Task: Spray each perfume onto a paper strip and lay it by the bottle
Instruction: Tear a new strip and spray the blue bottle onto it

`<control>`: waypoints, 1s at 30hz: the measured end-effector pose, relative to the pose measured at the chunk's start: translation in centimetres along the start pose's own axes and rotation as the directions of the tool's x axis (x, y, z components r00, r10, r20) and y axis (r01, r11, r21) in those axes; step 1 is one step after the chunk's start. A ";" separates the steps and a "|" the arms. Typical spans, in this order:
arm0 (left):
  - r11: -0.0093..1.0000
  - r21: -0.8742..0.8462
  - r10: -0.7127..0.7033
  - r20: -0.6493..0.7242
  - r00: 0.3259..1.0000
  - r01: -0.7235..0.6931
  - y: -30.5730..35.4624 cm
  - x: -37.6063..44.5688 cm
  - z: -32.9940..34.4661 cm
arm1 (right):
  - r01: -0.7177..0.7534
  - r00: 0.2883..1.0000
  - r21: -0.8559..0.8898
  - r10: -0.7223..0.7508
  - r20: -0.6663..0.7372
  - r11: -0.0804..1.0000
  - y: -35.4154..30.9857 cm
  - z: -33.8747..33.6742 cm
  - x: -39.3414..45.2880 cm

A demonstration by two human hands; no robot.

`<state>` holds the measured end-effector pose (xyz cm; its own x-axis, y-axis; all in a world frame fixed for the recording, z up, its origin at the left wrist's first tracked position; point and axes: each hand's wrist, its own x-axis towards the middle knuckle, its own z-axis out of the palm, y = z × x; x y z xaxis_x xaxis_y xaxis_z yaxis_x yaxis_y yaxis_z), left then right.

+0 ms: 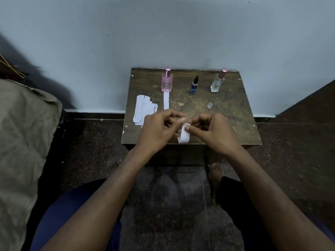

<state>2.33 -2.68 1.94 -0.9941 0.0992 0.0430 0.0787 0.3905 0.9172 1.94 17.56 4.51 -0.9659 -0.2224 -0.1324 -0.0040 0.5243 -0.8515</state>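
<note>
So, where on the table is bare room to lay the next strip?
Bare wood lies before the blue bottle and before the clear bottle, apart from a small cap. Crowded: left edge, by the paper pile and pink bottle.

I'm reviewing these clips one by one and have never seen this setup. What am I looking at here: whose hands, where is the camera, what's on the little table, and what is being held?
There is no machine: a person wears one camera on the head, looking down at their own bare hands. The left hand and right hand together pinch a paper strip above the near edge of a small wooden table. At the back stand a pink bottle, a small blue bottle and a clear bottle. One strip already lies in front of the pink bottle. A pile of cut paper sits on the left, and a small clear cap lies near the middle.
</note>
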 end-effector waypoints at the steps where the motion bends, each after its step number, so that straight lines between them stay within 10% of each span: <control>1: 1.000 -0.005 -0.005 0.046 0.999 0.005 0.3 -0.1 0.0 | -0.029 0.998 0.050 0.032 -0.051 0.998 0.3 0.2 -0.4; 10: 0.987 0.094 -0.153 0.359 0.921 0.128 0.0 0.0 0.4 | -0.181 0.906 0.679 0.389 -0.165 0.712 3.1 2.1 -0.6; 30: 0.890 -0.189 -0.391 0.153 0.908 0.415 -3.5 -1.1 0.2 | -0.238 0.920 0.650 0.383 -0.089 0.722 4.5 2.4 3.4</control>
<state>3.14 -3.97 -1.44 -0.9217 0.0772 -0.3801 -0.3567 0.2160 0.9089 -0.73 17.23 -0.94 -0.9129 0.0691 -0.4024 0.3947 -0.1026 -0.9131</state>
